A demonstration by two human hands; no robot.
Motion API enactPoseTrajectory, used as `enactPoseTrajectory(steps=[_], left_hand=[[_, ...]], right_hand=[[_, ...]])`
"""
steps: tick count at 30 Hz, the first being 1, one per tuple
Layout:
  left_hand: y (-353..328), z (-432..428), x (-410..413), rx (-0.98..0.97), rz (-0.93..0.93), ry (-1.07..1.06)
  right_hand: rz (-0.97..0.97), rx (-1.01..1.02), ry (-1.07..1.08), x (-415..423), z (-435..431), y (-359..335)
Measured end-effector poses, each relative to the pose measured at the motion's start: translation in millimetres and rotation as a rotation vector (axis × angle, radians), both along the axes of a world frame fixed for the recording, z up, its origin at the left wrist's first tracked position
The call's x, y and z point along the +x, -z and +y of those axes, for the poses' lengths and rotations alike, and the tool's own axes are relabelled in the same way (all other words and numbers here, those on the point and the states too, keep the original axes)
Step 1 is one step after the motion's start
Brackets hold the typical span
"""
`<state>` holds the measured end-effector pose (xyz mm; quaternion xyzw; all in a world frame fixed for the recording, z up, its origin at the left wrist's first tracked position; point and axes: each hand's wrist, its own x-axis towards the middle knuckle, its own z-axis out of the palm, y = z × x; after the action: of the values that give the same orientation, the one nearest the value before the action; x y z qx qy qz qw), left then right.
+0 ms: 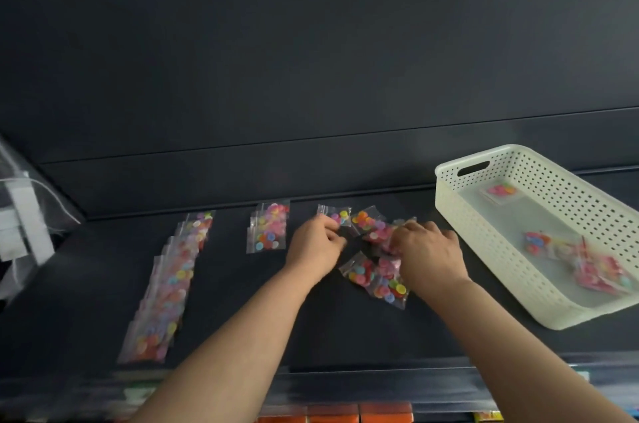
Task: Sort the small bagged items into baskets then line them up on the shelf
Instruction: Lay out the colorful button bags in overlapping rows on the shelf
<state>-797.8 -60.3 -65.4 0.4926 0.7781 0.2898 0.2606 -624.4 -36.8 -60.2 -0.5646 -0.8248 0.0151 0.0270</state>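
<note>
Forearms (242, 336) reach to bags (377, 279) left of basket (484, 242); right hand (428, 253), nearer basket, clutches bags; left hand's (316, 246) grip unclear.

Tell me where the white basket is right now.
In the head view, the white basket sits on the dark shelf at the right, just right of the right hand and the loose bags.

I count one white perforated basket (484, 229) holding about four button bags (536, 242), some five loose button bags (368, 220), three in a short stack (268, 232), a long overlapping row (169, 284) too blurred to count, and three orange packs (332, 415).
</note>
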Motion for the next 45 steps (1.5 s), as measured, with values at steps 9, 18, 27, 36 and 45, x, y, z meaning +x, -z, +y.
enactPoseTrajectory(steps=[9,18,27,36,45], left_hand=[[-9.1,38.2,-19.1,-0.128,0.433,0.002],[-3.1,23.5,-22.4,-0.233,0.294,0.018],[1.3,14.2,-31.5,-0.164,0.393,0.130],[4.6,-23.4,-54.2,-0.063,0.150,0.163],[10.4,-58.6,-120.6,0.025,0.066,-0.104]], right_hand=[[0.143,-0.105,-0.198,-34.1,-8.1,9.5],[0.103,0.033,-0.037,-33.1,3.9,4.9],[0.050,-0.118,0.028,-51.2,13.7,10.0],[0.338,-0.256,-0.016,-79.5,-0.5,20.2],[0.634,-0.457,-0.034,-138.2,-21.9,15.9]])
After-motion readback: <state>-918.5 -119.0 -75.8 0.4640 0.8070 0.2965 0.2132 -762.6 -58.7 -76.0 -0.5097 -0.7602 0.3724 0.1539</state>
